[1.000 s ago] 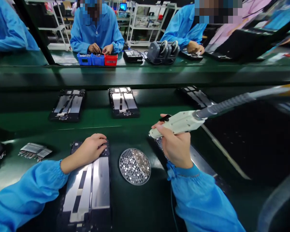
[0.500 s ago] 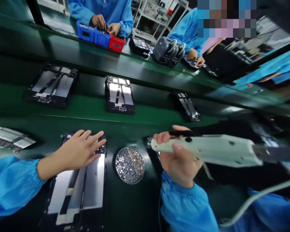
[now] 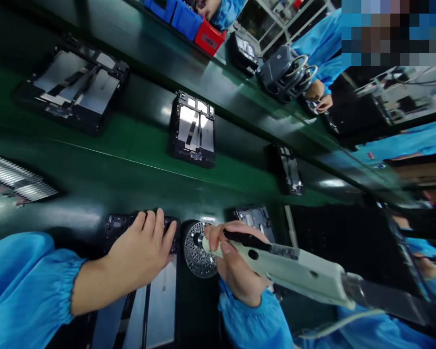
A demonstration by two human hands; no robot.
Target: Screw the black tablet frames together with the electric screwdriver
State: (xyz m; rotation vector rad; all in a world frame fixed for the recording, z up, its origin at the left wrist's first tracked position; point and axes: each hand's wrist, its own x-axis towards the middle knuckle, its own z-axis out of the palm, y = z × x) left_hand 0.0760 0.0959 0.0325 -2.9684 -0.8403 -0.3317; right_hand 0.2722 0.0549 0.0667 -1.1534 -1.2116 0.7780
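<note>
My left hand (image 3: pixel 141 257) lies over the upper end of an opened tablet-like device (image 3: pixel 162 300), fingers extended and somewhat apart. Pale panels and dark ribbon cables show in its lower part; my hand and sleeve hide some of it. In my right hand (image 3: pixel 236 261) is a pale green electric screwdriver (image 3: pixel 294 271), its fingers wrapped near the front end. The screwdriver's nose is over a round dish of small screws (image 3: pixel 199 261); whether the bit touches the screws cannot be made out. Behind my right hand sits another opened device (image 3: pixel 256 218), partly covered.
Across the green bench are three more opened devices (image 3: pixel 194 128). A stack of thin metallic strips (image 3: pixel 18 179) lies at the left. Blue bins (image 3: pixel 185 19) and a red bin (image 3: pixel 210 38) stand at the back, near co-workers' hands. The screwdriver's cord (image 3: pixel 341 324) trails at lower right.
My right hand has brought the screwdriver left, so its nose is over the screw dish. My left hand stays on the device, fingers less spread. The camera view has tilted and shifted.
</note>
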